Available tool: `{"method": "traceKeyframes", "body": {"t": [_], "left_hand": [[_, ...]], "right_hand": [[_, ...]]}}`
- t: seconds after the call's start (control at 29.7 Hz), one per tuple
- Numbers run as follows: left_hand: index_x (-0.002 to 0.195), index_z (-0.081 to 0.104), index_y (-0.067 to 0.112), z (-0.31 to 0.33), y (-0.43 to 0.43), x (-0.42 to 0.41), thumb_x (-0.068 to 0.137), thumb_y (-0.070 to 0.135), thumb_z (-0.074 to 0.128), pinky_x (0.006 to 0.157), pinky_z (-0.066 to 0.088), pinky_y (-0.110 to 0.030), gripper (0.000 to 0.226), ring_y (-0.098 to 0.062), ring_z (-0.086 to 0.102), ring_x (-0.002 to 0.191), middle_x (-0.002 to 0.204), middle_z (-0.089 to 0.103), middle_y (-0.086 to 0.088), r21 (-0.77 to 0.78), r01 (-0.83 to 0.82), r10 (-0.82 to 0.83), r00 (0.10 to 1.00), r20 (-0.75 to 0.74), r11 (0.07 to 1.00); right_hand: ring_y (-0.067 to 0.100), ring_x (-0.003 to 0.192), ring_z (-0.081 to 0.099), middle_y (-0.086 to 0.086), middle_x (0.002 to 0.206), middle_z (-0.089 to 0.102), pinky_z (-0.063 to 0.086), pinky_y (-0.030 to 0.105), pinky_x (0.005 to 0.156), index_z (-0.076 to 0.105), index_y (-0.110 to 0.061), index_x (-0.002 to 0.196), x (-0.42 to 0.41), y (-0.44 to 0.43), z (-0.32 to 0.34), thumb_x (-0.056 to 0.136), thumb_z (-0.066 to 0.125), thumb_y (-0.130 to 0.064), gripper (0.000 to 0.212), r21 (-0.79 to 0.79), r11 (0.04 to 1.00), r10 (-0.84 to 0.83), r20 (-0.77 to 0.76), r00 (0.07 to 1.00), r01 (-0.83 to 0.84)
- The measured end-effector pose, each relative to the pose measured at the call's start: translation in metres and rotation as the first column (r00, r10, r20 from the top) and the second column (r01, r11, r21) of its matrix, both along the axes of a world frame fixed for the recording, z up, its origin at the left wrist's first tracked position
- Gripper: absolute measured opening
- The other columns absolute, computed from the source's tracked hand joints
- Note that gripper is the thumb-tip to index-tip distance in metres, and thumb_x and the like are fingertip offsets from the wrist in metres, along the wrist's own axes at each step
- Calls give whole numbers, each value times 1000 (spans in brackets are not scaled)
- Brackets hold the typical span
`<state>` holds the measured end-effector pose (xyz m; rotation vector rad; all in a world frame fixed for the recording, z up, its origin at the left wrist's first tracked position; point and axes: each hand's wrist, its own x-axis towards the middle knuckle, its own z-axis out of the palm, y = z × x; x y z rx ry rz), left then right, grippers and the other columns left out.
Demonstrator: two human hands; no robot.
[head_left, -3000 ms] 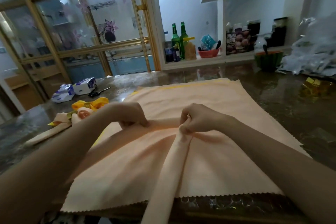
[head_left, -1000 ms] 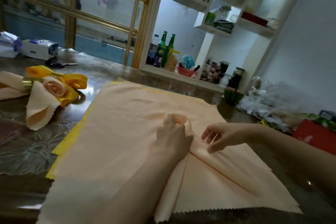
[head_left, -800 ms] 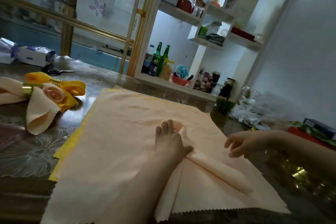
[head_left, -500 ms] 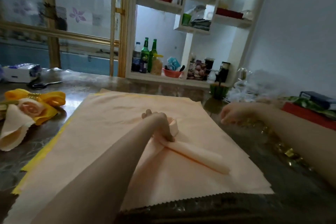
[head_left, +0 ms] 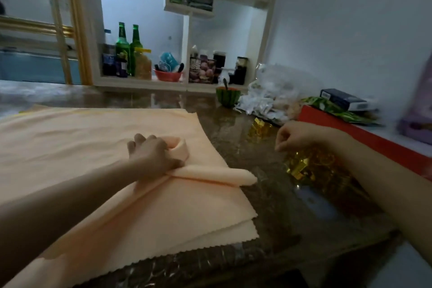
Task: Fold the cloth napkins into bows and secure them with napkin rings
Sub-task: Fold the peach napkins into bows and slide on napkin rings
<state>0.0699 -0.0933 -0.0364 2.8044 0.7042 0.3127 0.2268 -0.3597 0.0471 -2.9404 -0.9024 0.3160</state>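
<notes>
A stack of peach cloth napkins lies flat on the dark marble table. On top, one napkin folded into a narrow strip crosses itself, with a small loop standing up. My left hand presses down on the crossing, fingers laid forward on the cloth. To the right, my right hand hovers with curled fingers over a pile of gold napkin rings; thumb and forefinger meet, and whether they hold a ring is hidden.
A few more gold rings lie farther back. A watermelon-patterned bowl, crumpled plastic bags and a red box crowd the right side. Green bottles stand on the white shelf behind. The table's near edge runs below the napkins.
My right hand left the napkin and moved right to the gold rings. My left hand stayed on the folded napkin. The view swung right, so the finished bows at left are out of sight.
</notes>
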Motion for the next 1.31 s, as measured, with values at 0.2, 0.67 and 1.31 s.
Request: {"method": "traceKeyframes", "body": {"t": [0.2,0.67,1.31], "left_hand": [[141,35,25,-9,-26,-24,97,40,37,106,19,-38,46,-25,22,129,145,28,-4,284,116,-132,991,38,952],[135,45,30,-22,-51,-32,85,59,3,109,8,-22,71,-7,31,132,140,45,10,203,452,-473,879,64,868],[140,40,27,-18,-54,-38,77,65,2,105,12,-20,83,-6,33,130,141,44,7,206,609,-618,785,-25,766]], "right_hand": [[12,68,51,-4,73,53,43,24,62,62,-9,86,-25,-19,1,85,62,-48,39,-277,957,-63,82,995,83],[12,64,49,1,74,50,43,24,56,46,-15,70,-32,-11,-35,89,56,-15,22,-283,945,-122,166,979,166],[14,72,55,3,86,56,46,20,56,57,-6,97,-25,0,-31,89,62,-30,25,-118,991,-72,-85,994,61]]}}
